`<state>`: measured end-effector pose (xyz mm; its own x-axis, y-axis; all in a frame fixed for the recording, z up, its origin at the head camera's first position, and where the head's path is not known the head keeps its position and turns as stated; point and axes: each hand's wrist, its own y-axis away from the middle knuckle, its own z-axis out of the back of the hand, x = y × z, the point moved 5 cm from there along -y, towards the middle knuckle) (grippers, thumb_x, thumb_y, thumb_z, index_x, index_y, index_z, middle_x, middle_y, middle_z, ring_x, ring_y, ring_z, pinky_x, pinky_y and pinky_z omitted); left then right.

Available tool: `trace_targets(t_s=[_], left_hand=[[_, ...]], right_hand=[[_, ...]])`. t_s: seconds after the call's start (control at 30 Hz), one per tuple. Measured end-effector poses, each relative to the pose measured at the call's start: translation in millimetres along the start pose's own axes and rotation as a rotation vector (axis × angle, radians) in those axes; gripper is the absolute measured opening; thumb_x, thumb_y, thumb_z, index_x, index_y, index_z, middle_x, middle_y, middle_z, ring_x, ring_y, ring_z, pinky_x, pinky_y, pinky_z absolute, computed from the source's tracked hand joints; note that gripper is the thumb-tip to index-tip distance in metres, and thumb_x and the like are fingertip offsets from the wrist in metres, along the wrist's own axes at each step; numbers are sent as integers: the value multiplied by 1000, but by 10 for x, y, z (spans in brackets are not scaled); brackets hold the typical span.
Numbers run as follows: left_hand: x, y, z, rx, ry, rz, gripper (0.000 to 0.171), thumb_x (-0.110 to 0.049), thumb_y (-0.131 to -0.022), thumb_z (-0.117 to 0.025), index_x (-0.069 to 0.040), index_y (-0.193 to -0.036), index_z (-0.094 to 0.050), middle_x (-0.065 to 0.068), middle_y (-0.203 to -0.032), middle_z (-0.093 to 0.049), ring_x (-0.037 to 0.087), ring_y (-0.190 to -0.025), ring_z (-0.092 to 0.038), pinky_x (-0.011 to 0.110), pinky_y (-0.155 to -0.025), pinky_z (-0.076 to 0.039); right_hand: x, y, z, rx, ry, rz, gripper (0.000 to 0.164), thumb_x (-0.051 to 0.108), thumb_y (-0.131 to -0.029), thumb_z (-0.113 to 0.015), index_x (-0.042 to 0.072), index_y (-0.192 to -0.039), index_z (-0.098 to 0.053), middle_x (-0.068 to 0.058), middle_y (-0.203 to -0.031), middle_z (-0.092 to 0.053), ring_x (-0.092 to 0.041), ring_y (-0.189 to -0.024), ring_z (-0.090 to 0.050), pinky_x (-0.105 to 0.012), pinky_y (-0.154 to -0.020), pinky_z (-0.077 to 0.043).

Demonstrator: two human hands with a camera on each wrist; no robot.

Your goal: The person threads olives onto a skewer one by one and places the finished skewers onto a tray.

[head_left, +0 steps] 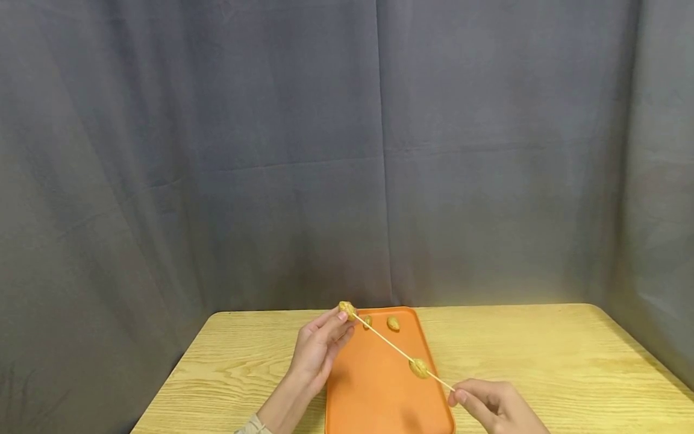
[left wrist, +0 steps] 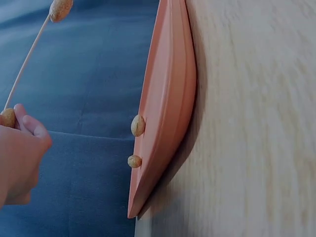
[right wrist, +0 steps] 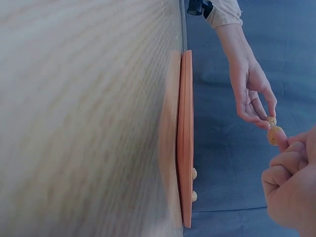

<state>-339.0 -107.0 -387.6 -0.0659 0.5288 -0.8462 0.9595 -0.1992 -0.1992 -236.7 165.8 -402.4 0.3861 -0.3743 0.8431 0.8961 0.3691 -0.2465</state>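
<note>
A thin wooden skewer (head_left: 386,341) slants over the orange tray (head_left: 368,392), with a golden-brown food ball (head_left: 419,368) threaded on it toward the right end. At the far left end my left hand (head_left: 320,349) pinches another golden-brown ball (head_left: 347,310) between thumb and fingers, the skewer's tip at it. My right hand (head_left: 496,405) grips the skewer's near end between thumb and forefinger. In the left wrist view, the left hand (left wrist: 22,158) holds its ball (left wrist: 8,117) while the skewer (left wrist: 27,61) runs up to the threaded ball (left wrist: 61,10).
Two more golden-brown balls, one at the left (head_left: 367,322) and one at the right (head_left: 393,324), lie on the tray's far end. The tray rests on a light wooden table (head_left: 542,361). Dark grey cloth (head_left: 293,150) hangs behind and at both sides.
</note>
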Motion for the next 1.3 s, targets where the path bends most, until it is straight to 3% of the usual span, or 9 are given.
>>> trace_targets(t_s=[0.13, 0.27, 0.33, 0.5, 0.63, 1.13, 1.3], left_hand=[[32, 18, -34, 19, -10, 15, 38, -16, -80, -62, 5, -110, -52, 20, -110, -54, 33, -105, -48, 40, -93, -35], [49, 34, -105, 49, -17, 33, 35, -15, -79, -62, 6, -106, -52, 20, -108, -54, 34, -104, -49, 42, -92, -35], [54, 44, -136, 63, -14, 41, 33, -15, -80, -62, 6, -104, -53, 20, -108, -54, 35, -104, -49, 42, -93, -35], [69, 74, -179, 85, -30, 55, 30, -14, -79, -62, 4, -102, -54, 17, -105, -56, 36, -104, -48, 43, -92, -35], [127, 97, -203, 105, -51, 81, 27, -15, -79, -62, 2, -99, -55, 16, -104, -56, 36, -105, -47, 42, -92, -36], [369, 188, -285, 91, -109, 159, 29, -17, -76, -66, 2, -95, -58, 16, -103, -57, 31, -99, -53, 39, -88, -41], [437, 226, -345, 116, -125, 184, 30, -17, -75, -66, 3, -96, -59, 19, -101, -59, 30, -96, -55, 40, -88, -40]], right_hand=[[-5, 5, -4, 14, 4, -10, 20, 24, -91, -44, 16, -90, -63, 4, -68, -57, -1, -46, -33, -21, -39, -36], [12, 1, -1, 4, 19, 15, 20, 23, -91, -44, 17, -90, -63, 2, -78, -62, -2, -50, -36, -23, -48, -41], [24, -1, 0, 1, 16, 27, 19, 23, -91, -45, 17, -90, -63, 3, -76, -62, -2, -50, -35, -23, -49, -41], [22, -7, -10, 16, 1, 42, 19, 22, -91, -45, 17, -90, -63, 8, -58, -45, 0, -45, -29, -21, -39, -36], [-4, -9, -24, 27, -13, 25, 20, 22, -91, -44, 16, -91, -63, 9, -55, -37, 1, -42, -26, -20, -34, -31], [-34, -20, -41, -15, -10, -25, 19, 26, -90, -47, 16, -88, -63, 8, -54, -35, -2, -45, -28, -20, -39, -32], [-53, -24, -51, -16, -26, -31, 20, 27, -90, -47, 16, -90, -64, 8, -56, -43, -2, -48, -30, -20, -46, -37]])
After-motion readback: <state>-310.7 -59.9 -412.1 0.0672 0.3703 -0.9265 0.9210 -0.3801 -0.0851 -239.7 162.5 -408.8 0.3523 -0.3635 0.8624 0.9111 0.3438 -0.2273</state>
